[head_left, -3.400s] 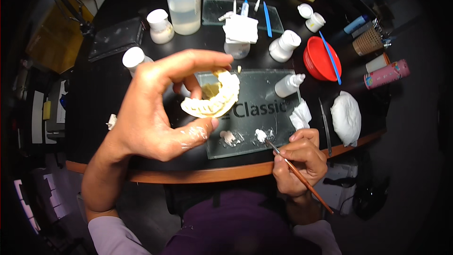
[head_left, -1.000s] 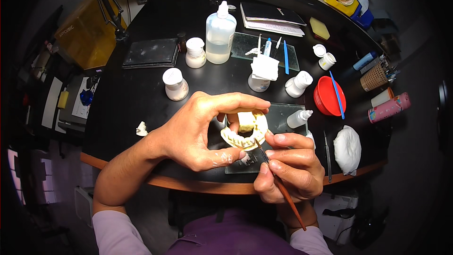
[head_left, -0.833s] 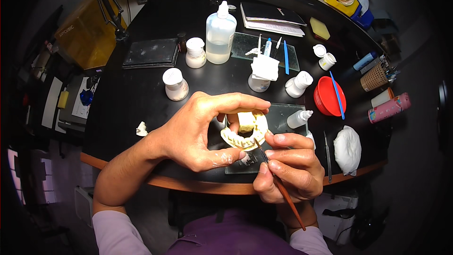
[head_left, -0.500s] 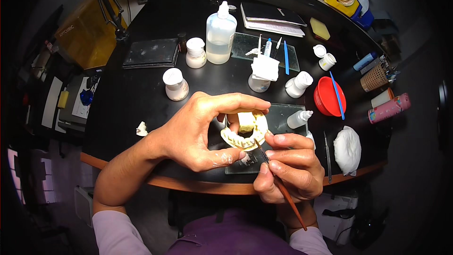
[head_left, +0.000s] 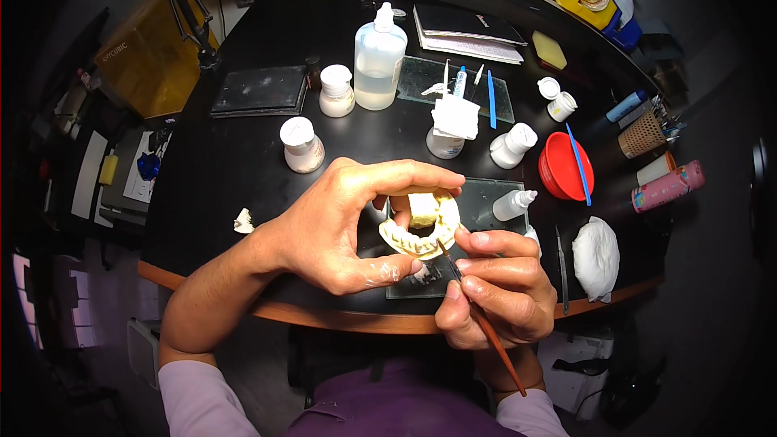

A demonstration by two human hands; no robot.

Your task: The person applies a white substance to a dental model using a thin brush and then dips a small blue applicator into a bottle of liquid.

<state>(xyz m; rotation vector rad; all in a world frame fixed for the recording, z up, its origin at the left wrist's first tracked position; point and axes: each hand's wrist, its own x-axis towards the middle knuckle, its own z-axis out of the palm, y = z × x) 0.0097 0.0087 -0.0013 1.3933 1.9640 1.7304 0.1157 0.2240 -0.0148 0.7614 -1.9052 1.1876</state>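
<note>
My left hand (head_left: pixel 348 226) grips a cream-coloured dental model (head_left: pixel 396 237), an arch of teeth, with the index finger over its far side and the thumb along its near side. White smears mark that thumb. In my right hand (head_left: pixel 510 291) is a thin brush (head_left: pixel 488 332) with a reddish-brown handle, pinched between thumb and fingers. Its dark tip touches or nearly touches the front teeth of the arch; the exact contact is too small to tell. My right fingertips lie close against the model's right side. Beneath both hands lies a glass slab (head_left: pixel 477 193).
Beyond my hands stand white-capped jars (head_left: pixel 301 146), a large clear bottle (head_left: pixel 379 65) and a jar topped with white pads (head_left: pixel 455 116). To the right are a small dropper bottle (head_left: pixel 514 205), a red bowl (head_left: pixel 558 163), tweezers (head_left: pixel 562 267) and a white wad (head_left: pixel 596 259).
</note>
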